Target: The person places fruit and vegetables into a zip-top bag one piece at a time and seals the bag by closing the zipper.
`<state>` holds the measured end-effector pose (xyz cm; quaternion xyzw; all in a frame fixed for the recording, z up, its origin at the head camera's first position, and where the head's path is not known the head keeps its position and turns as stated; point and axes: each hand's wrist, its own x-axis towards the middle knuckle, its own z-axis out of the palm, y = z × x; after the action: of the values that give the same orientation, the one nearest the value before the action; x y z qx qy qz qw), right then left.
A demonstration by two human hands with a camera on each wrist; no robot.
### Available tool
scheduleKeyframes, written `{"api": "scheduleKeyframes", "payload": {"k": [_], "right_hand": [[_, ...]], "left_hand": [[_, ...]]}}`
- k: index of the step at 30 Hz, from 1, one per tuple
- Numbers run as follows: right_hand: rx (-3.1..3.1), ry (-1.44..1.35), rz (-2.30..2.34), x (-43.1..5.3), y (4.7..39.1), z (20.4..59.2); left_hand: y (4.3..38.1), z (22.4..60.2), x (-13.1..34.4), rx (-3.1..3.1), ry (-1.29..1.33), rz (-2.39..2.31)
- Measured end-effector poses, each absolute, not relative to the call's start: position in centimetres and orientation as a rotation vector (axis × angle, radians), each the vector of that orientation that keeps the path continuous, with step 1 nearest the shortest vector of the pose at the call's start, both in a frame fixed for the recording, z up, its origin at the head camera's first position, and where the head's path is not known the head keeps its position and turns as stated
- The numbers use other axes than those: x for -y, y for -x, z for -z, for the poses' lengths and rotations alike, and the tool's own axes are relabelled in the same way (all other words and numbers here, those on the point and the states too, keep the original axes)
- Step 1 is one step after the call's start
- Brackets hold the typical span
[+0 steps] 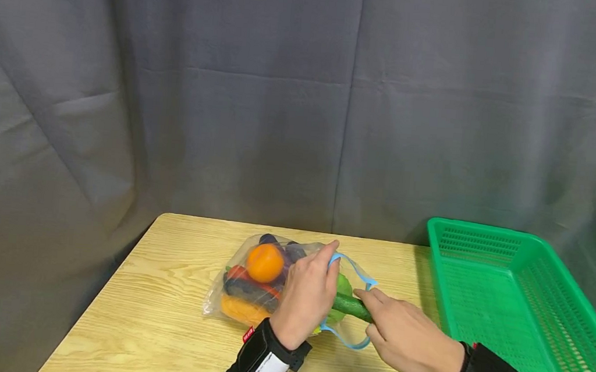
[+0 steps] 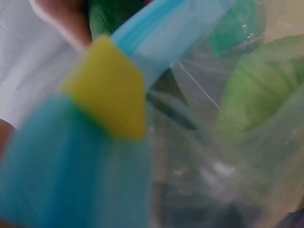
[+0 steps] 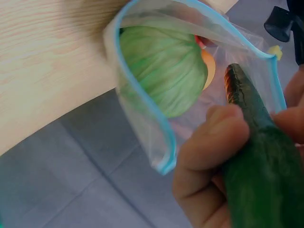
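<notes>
My right hand grips a green cucumber, whose front end points into the mouth of a clear zip bag. At the bag's mouth, my left hand holds the rim, its fingers partly hidden. The blue zip edge is spread apart, with a yellow slider on it in the left wrist view. Inside the bag lie a green cabbage, an orange, a long dark vegetable, something red and something yellow-orange.
A green plastic basket stands at the right of the wooden table. Behind the table hangs a grey curtain. Both wrists wear black straps.
</notes>
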<state>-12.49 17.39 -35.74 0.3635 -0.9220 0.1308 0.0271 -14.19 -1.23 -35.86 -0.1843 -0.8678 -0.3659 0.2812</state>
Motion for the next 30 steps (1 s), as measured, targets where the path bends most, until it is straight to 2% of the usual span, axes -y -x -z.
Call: {"api": "scheduleKeyframes", "payload": {"k": [15,23,30], "right_hand": [[2.717,-1.512,-0.931,-13.4,16.9,38.8],[2.595,-1.611,-1.075,-12.6,17.9,38.9],[2.603,-1.541,-1.026,-12.4,18.2,39.1]], "left_hand": [[14.1,35.9,1.0,2.296,0.532,0.974],[14.3,35.7,1.4,2.312,0.517,0.96],[14.2,35.7,1.2,2.291,0.514,0.915]]}}
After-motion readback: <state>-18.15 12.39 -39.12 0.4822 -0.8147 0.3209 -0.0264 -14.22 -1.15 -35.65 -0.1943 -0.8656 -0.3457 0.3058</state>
